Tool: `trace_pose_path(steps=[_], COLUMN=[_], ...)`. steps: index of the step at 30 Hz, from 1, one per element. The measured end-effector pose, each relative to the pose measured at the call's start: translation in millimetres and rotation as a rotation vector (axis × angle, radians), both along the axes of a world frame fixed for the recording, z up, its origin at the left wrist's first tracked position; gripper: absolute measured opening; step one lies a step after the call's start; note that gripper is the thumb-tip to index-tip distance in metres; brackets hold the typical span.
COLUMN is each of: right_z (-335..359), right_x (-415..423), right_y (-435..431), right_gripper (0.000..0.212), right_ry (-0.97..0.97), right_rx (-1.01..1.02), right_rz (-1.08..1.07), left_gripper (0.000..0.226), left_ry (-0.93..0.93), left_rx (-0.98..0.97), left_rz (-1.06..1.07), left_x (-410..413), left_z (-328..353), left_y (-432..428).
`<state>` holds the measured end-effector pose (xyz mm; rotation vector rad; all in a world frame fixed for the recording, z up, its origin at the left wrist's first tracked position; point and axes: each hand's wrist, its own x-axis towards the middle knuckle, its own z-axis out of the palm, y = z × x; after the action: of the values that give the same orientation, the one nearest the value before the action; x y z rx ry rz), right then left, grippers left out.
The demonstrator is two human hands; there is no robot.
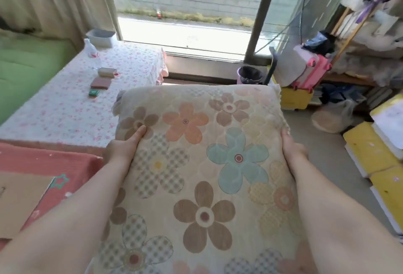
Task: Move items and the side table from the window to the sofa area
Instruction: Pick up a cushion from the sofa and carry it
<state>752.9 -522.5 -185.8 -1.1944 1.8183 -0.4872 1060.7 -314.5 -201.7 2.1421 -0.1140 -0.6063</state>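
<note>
1. Cushion [202, 164]: floral, quilted; fills the centre and bottom of the frame, held between my two hands; long axis runs from the bottom edge up toward the window [185, 22]
2. Left hand [125, 145]: at the cushion's left edge, centre-left of frame; thumb flat on top, fingers gone under the edge; a pinching hold
3. Right hand [292, 145]: at the right edge, level with the left; clasped along the side, most fingers out of sight round it, so how firm the hold is I cannot tell
4. Relation: one hand per side, both on the far half, neither nearer; the load lies straight ahead of me, so I judge any carry must turn both arms together
5. Table [65, 116]: flowered cloth, left of frame, near the cushion's far left corner; bears a bottle [91, 50], a tub [101, 38] and small boxes [100, 82]
6. Hidden: cushion's underside, and its near end cut off at the bottom edge; loose pad or cover over something solid, I cannot tell
</note>
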Motion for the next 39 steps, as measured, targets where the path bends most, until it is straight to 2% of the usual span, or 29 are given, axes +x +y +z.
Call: trace_pose_path(steps=[5, 8, 13, 16, 19, 22, 26, 30, 39], right_z=[-1.1, -1.2, -9.4, -19.2, -30.8, -47.4, -82.9, -123.2, -221.3], right_x=[67.6, 102.7, 152.3, 176.3, 197.1, 215.1, 236.9, 262.0, 321.9], right_y=[-69.4, -85.5, -75.7, -49.7, -19.8, 6.6, 35.1, 52.5, 43.0], right_gripper=[0.080, 0.080, 0.081, 0.076, 0.075, 0.074, 0.059, 0.062, 0.057], right_ry=[0.027, 0.028, 0.017, 0.049, 0.079, 0.101, 0.078, 0.088, 0.191], right_rx=[-0.023, -0.015, 0.013, 0.025, 0.039, 0.019, 0.060, 0.112, 0.016], right_rz=[0.352, 0.515, 0.755, 0.950, 1.090, 1.198, 1.283, 1.339, 1.434], left_gripper=[0.080, 0.089, 0.097, 0.087, 0.093, 0.096, 0.094, 0.093, 0.099], left_ry=[0.061, 0.092, 0.123, 0.092, 0.167, 0.215, 0.225, 0.237, 0.351], left_rx=[-0.010, -0.002, -0.029, 0.049, 0.089, 0.097, 0.100, 0.124, 0.102], left_rz=[0.371, 0.548, 0.824, 0.990, 1.105, 1.191, 1.278, 1.348, 1.444], left_x=[-16.1, -35.9, -79.2, -111.5, -142.2, -158.1, -169.7, -169.2, -142.9], left_z=[-12.9, -18.4, -32.5, -37.1, -45.7, -60.7, -83.7, -113.5, -221.0], left_y=[17.7, 36.7, 80.7, 114.3, 146.8, 173.0, 194.0, 205.1, 184.8])
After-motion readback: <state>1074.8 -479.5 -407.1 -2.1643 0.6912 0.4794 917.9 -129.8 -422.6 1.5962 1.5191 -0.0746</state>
